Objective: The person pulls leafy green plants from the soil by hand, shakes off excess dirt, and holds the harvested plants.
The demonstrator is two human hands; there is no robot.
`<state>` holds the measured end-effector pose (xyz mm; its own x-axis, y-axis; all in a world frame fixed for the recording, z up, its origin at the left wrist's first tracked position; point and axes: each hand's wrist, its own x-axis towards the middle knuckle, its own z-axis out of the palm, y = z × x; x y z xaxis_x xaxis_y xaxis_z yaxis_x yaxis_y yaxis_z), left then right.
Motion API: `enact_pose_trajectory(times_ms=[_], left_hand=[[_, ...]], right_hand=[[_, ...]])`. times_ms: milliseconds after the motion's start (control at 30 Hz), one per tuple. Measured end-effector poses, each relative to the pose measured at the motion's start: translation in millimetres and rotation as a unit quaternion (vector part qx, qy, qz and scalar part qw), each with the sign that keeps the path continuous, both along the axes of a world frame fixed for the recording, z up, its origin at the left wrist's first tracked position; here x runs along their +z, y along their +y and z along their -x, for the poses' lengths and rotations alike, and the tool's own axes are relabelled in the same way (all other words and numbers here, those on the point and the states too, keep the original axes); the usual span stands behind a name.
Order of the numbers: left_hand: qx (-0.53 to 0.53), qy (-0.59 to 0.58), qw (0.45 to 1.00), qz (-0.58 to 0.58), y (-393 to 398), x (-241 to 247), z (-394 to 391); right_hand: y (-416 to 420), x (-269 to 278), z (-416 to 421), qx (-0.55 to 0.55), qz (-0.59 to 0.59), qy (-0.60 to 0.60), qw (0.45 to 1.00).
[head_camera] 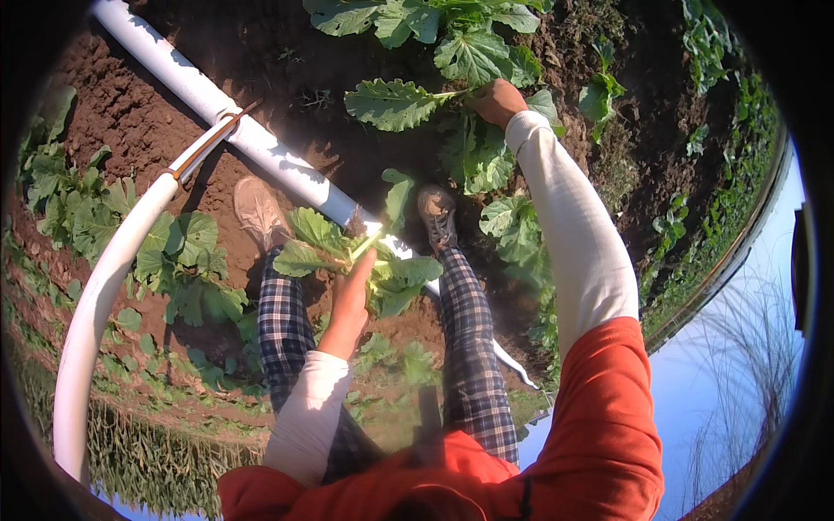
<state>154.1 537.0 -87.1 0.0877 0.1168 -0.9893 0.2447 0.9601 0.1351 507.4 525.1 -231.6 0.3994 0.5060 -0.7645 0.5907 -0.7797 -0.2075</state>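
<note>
My left hand (350,296) is closed around an uprooted leafy green plant (397,277), held low between my legs. Its pale stems meet at a soil-covered root end (355,225) pointing away from me. With my right arm stretched forward, my right hand (498,103) is at the base of a leafy plant (472,55) in the soil. The fingers curl in among its stems, partly hidden by leaves, so their grip does not show clearly. One broad leaf with small holes (394,104) sticks out to the left of that hand.
A white pipe (287,159) crosses the ground diagonally, passing between my shoes (257,205). A second white pipe (124,254) curves down the left, tied to the first by a brown strap (207,144). More leafy plants (195,260) grow left and right in brown soil (130,111).
</note>
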Motion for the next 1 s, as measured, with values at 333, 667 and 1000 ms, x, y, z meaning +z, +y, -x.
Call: enact_pose_trajectory(times_ms=[333, 667, 1000], left_hand=[[0.008, 0.042, 0.999, 0.025, 14, -1, -11], [0.108, 0.035, 0.993, 0.001, 16, -12, -5], [-0.328, -0.056, 0.922, -0.2, 20, -14, 22]], right_hand=[[-4, 73, 126, 0.107, -0.055, 0.085, 0.989], [-2, 145, 170, 0.117, -0.169, 0.389, 0.898], [101, 6, -12, -0.024, -0.041, -0.19, 0.981]])
